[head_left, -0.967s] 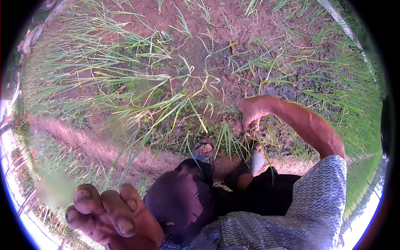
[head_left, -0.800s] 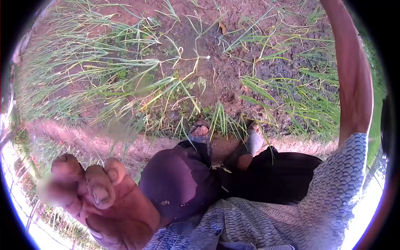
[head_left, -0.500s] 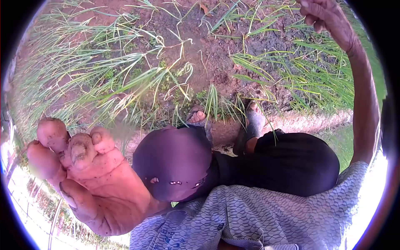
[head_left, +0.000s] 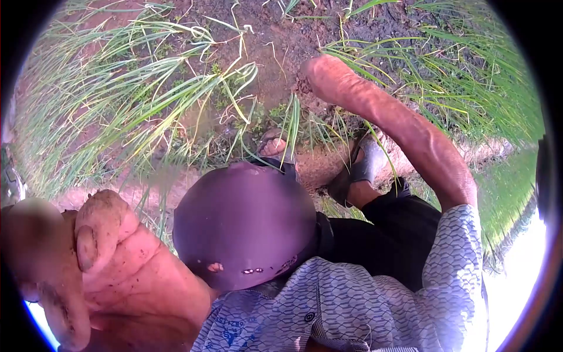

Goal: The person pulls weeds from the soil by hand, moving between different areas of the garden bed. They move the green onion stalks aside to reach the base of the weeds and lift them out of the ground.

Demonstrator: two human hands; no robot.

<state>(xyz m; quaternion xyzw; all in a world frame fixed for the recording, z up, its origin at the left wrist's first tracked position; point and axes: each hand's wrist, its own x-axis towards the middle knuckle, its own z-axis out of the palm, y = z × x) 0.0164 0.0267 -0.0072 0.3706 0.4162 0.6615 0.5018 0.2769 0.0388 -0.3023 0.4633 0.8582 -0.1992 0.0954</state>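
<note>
My left hand point(head_left: 126, 267) is close to the camera at the lower left, palm up and specked with soil. Its fingers are loosely bent and apart, and nothing shows in the palm. Further out, my right hand point(head_left: 331, 76) reaches low over the muddy soil point(head_left: 281, 41), beside long green onion-like leaves point(head_left: 381, 44). Its back and wrist face me, so its fingers are hidden. A small tuft of similar leaves point(head_left: 291, 120) stands between my feet, nearer to me than that hand.
Dense grass-like plants point(head_left: 158, 88) lean over the ground at left, and more point(head_left: 481, 88) grow at right. My bent knee point(head_left: 246, 223), in worn purple-dark cloth, fills the middle. My feet, one in a grey shoe point(head_left: 369, 161), rest along an earthen ridge point(head_left: 316, 158).
My right hand has swung from the upper right down and inward to the soil. My left hand has moved lower and further left, its fingers more bent. The view has shifted slightly.
</note>
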